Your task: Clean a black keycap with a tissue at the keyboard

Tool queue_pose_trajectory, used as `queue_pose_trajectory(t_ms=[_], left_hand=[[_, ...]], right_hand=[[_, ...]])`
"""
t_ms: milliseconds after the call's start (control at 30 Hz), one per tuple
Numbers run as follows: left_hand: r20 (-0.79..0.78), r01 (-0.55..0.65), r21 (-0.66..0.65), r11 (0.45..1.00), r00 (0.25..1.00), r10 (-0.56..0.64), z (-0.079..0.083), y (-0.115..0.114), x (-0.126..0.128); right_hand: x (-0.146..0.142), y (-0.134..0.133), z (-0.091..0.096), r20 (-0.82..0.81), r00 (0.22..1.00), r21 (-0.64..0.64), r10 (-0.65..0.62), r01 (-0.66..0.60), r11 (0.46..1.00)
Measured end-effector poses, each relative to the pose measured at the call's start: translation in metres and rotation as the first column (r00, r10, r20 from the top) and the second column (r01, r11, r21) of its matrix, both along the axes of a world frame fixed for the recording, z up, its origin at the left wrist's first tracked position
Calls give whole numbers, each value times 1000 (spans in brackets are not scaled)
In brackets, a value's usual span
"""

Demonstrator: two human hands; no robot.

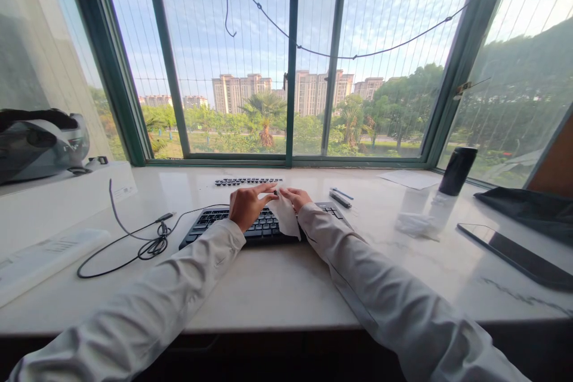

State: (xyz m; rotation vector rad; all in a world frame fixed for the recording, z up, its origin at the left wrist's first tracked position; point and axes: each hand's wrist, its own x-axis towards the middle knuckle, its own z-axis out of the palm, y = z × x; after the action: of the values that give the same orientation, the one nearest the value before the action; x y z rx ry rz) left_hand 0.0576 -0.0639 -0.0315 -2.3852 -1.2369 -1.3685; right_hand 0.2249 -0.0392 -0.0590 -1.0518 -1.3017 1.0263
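Note:
A black keyboard (224, 224) lies on the pale stone window ledge (277, 286) in front of me. My left hand (248, 206) and my right hand (295, 197) meet above its middle, both pinching a white wipe (285, 218) that hangs down over the keys. Both arms wear white sleeves. Behind the keyboard, a row of loose black keycaps (248, 181) lies on the ledge.
The keyboard's black cable (147, 245) coils at the left, beside a white box (45, 253). A helmet (40, 143) rests on a raised shelf at far left. At right are a black bottle (456, 170), crumpled tissue (416, 224), a dark tablet (514, 253), pens (341, 196) and paper.

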Motion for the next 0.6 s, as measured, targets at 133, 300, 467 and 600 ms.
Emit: queue_pose_trajectory(t_ms=[133, 300, 467, 600], left_hand=[[-19, -15, 8, 1000, 1000, 15, -1, -1, 0], [-11, 80, -27, 996, 997, -81, -1, 0, -1], [57, 165, -89, 982, 985, -160, -2, 1, 0], [101, 168, -111, 980, 982, -157, -2, 1, 2]], right_hand=[[-3, -6, 2, -16, 999, -27, 47, -47, 999], [-3, -17, 8, 39, 999, -29, 5, -4, 1000], [-3, -23, 13, 30, 999, -37, 37, -36, 999], [-5, -24, 13, -30, 999, -18, 13, -14, 1000]])
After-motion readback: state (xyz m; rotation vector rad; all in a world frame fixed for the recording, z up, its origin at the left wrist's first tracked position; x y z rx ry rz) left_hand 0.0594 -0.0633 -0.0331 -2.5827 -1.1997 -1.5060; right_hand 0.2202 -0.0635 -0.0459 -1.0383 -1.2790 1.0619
